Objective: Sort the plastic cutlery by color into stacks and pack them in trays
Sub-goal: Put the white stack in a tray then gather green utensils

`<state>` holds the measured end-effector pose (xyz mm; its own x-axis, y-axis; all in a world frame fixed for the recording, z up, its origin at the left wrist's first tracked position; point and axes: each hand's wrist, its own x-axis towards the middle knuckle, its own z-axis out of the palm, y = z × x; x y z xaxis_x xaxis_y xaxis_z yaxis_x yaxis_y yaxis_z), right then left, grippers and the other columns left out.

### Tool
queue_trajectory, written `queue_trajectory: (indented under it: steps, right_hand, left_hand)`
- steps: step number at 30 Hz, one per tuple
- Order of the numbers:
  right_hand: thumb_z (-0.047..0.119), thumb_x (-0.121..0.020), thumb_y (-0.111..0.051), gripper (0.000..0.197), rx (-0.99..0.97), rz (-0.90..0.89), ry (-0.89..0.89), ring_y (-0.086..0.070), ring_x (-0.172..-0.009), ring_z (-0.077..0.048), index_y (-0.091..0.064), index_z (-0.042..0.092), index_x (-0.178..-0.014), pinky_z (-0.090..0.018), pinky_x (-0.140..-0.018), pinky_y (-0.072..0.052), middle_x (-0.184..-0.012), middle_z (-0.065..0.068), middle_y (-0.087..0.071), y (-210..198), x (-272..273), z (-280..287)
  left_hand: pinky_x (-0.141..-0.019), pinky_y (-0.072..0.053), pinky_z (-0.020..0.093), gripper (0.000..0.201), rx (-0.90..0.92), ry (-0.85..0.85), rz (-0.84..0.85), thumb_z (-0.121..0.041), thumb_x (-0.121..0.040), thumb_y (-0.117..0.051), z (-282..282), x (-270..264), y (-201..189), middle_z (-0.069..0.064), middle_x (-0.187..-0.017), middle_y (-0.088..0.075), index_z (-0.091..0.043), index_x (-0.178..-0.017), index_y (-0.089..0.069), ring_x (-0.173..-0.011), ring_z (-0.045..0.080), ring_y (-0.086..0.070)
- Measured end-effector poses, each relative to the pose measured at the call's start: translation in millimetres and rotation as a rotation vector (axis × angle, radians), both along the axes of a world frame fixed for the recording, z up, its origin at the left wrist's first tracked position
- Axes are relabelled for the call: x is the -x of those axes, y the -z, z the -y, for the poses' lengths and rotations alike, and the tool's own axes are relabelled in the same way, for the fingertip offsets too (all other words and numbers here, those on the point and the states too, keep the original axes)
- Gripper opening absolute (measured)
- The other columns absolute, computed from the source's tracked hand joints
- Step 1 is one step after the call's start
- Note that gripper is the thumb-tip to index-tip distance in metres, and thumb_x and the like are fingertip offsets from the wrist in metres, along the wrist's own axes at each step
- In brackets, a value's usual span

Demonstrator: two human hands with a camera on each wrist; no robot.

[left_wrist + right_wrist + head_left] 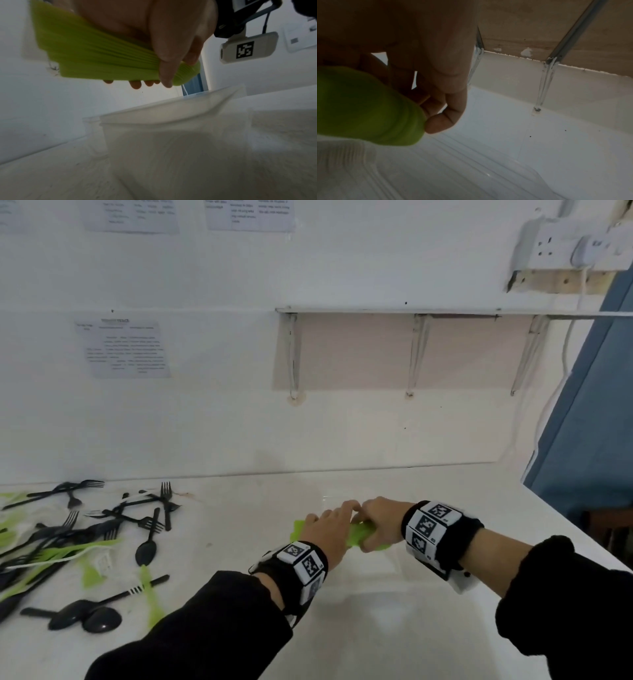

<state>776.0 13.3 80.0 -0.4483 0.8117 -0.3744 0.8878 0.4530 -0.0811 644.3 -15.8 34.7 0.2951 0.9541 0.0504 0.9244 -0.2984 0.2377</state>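
A stack of green plastic cutlery hangs over the table, held at both ends. My left hand grips its left part from above, fingers curled over it. My right hand pinches the rounded right end. In the left wrist view the green stack fans out above a clear plastic tray, a little above its rim. In the right wrist view the stack's end sits under my right fingers, with the clear tray below.
A loose pile of black forks and spoons mixed with green pieces covers the table's left side. Two black spoons lie near the front. The wall stands close behind. The table's right edge runs diagonally beside a blue panel.
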Motion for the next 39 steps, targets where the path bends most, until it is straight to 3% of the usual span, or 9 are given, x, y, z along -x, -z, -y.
queue_trajectory:
  steps: [3, 6, 10, 14, 15, 18, 24, 31, 39]
  right_hand:
    - [0.034, -0.077, -0.063, 0.036, 0.007, 0.016, -0.013, -0.062, -0.094, -0.02, -0.062, 0.02, -0.11, -0.033, -0.083, -0.053, -0.104, -0.001, -0.063, 8.8, -6.1, -6.9]
    - [0.035, -0.078, -0.063, 0.038, 0.01, 0.022, -0.02, -0.062, -0.093, -0.019, -0.061, 0.02, -0.112, -0.032, -0.082, -0.053, -0.096, 0.003, -0.059, 13.9, -8.4, -12.7]
    - [0.036, -0.079, -0.064, 0.041, -0.028, 0.079, -0.062, -0.061, -0.097, -0.022, -0.061, 0.016, -0.115, -0.031, -0.082, -0.05, -0.105, -0.003, -0.063, 21.0, -14.6, -21.8]
    - [0.035, -0.079, -0.066, 0.046, -0.026, 0.134, -0.058, -0.058, -0.106, -0.023, -0.058, 0.014, -0.119, -0.028, -0.086, -0.046, -0.117, -0.007, -0.06, 27.6, -28.0, -29.1]
    - [0.035, -0.079, -0.067, 0.048, -0.03, 0.143, -0.057, -0.057, -0.109, -0.023, -0.057, 0.013, -0.121, -0.028, -0.087, -0.046, -0.119, -0.007, -0.059, 29.1, -29.4, -30.4]
    - [0.036, -0.079, -0.067, 0.052, -0.038, 0.164, -0.068, -0.055, -0.112, -0.024, -0.055, 0.012, -0.124, -0.031, -0.092, -0.046, -0.123, -0.008, -0.055, 32.2, -28.1, -32.5]
    - [0.036, -0.082, -0.065, 0.052, -0.009, 0.29, -0.095, -0.058, -0.11, -0.029, -0.055, 0.007, -0.124, -0.034, -0.089, -0.048, -0.125, -0.012, -0.055, 43.9, -20.1, -30.2]
    - [0.037, -0.084, -0.065, 0.056, -0.015, 0.313, -0.103, -0.056, -0.113, -0.029, -0.051, 0.004, -0.127, -0.034, -0.092, -0.048, -0.127, -0.013, -0.054, 47.8, -9.8, -30.2]
    - [0.031, -0.082, -0.068, 0.061, -0.088, 0.32, -0.12, -0.059, -0.106, -0.029, -0.037, 0.012, -0.131, -0.035, -0.077, -0.046, -0.123, -0.011, -0.051, 51.4, 0.2, -23.6]
  left_hand:
    - [-0.107, -0.027, 0.039, 0.077, 0.092, 0.0, 0.048, -0.025, -0.079, -0.069, -6.7, -1.7, 1.9, -0.005, -0.131, -0.049, -0.028, -0.138, -0.02, -0.12, 0.018, -0.049]
    - [-0.113, -0.019, 0.037, 0.085, 0.105, 0.006, 0.078, -0.036, -0.075, -0.073, -8.1, 3.6, 3.0, -0.005, -0.136, -0.045, -0.029, -0.142, -0.02, -0.125, 0.015, -0.045]
    - [-0.118, 0.007, 0.042, 0.114, 0.073, -0.017, 0.049, -0.063, -0.064, -0.071, -6.6, 19.4, 7.5, -0.005, -0.154, -0.018, -0.025, -0.149, -0.004, -0.143, 0.01, -0.012]
    - [-0.116, 0.01, 0.041, 0.151, 0.258, -0.11, 0.141, -0.086, -0.038, -0.061, -7.0, 41.9, 9.9, 0.0, -0.158, 0.007, -0.016, -0.148, 0.015, -0.146, 0.016, 0.01]
    - [-0.116, 0.006, 0.041, 0.152, 0.337, -0.131, 0.139, -0.084, -0.039, -0.063, -6.7, 45.6, 10.6, 0.002, -0.158, 0.011, -0.015, -0.147, 0.018, -0.145, 0.02, 0.011]
    - [-0.117, -0.007, 0.046, 0.137, 0.504, -0.181, 0.109, -0.056, -0.061, -0.078, -5.4, 50.5, 18.5, 0.003, -0.157, 0.017, -0.019, -0.146, 0.024, -0.145, 0.031, 0.008]
    - [-0.117, -0.016, 0.03, 0.133, 0.57, -0.129, 0.153, -0.044, -0.067, -0.08, -1.8, 53.2, 26.2, 0.002, -0.159, 0.006, -0.017, -0.146, 0.023, -0.146, 0.016, -0.008]
    - [-0.114, -0.018, 0.027, 0.134, 0.585, -0.139, 0.139, -0.046, -0.065, -0.081, -2.4, 54.1, 23.9, 0.001, -0.159, -0.005, -0.022, -0.147, 0.022, -0.145, 0.015, -0.014]
    - [-0.113, -0.019, 0.027, 0.132, 0.572, -0.137, 0.151, -0.046, -0.065, -0.081, -1.0, 54.2, 24.0, -0.001, -0.158, -0.008, -0.022, -0.147, 0.019, -0.144, 0.015, -0.017]
